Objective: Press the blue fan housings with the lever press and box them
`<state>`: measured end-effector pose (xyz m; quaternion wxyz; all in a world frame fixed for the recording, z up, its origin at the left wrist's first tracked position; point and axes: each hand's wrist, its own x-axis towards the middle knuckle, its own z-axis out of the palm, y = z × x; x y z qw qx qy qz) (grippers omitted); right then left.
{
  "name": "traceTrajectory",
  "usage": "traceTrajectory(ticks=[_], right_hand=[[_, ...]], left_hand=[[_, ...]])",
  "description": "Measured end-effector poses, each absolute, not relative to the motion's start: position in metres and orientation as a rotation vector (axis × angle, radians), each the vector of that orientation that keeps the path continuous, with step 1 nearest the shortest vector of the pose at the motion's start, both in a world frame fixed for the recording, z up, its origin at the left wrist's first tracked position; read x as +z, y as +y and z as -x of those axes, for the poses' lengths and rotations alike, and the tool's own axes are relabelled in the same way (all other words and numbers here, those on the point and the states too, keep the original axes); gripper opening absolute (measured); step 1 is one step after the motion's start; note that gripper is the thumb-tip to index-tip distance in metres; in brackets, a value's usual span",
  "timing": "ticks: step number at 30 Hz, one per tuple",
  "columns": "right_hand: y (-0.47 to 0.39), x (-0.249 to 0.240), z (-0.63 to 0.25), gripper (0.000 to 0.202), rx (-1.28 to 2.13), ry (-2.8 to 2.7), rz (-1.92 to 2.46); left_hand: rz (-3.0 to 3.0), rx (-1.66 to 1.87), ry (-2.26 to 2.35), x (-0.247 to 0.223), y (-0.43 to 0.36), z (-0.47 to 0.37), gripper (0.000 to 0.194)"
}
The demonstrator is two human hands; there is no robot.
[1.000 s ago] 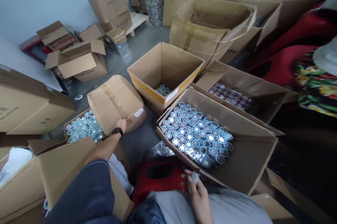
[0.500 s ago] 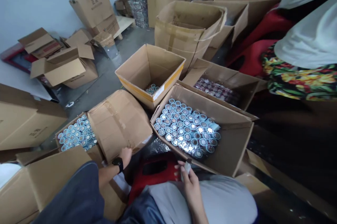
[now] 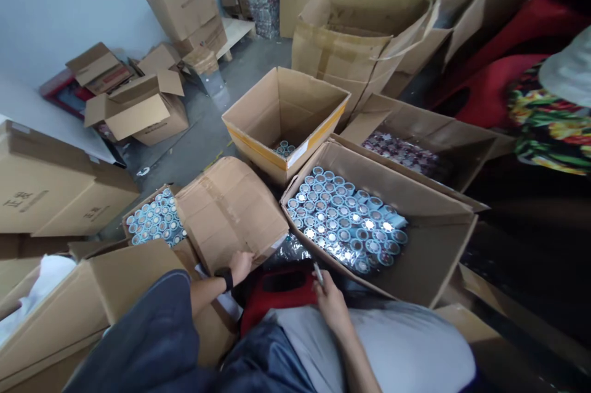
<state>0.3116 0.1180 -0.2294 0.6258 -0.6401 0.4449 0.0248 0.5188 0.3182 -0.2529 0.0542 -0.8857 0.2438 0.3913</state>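
Note:
My left hand, below a black wristwatch, is closed at the near edge of a tilted cardboard box with a tape strip across it. My right hand holds a small, slim, pale object with its tip pointing up; its exact kind is unclear. Beyond that hand an open carton holds rows of upright blue-wrapped rolls with shiny round ends. More such rolls fill a box to the left of the tilted box.
A yellow-banded open box with a few rolls stands behind. A carton of dark reddish pieces adjoins the roll carton. A red stool is between my hands. A person in floral cloth is at right, by a red chair.
The view has turned left, so the boxes appear farther right. The pale object in my right hand is tilted differently, with the fingers closer around it. My left hand stays at the box edge.

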Motion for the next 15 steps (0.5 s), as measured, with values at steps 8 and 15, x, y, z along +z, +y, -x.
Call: traceTrajectory(ticks=[8,15], right_hand=[[0.134,-0.229,-0.335,0.03,0.232,0.819,1.64],[0.136,-0.228,-0.329,0.035,0.271,0.804,1.662]], left_hand=[[2.705,1.093,0.946,-0.252,0.344,-0.564,0.057],[2.542,1.14,1.199,-0.262,0.343,-0.576,0.066]])
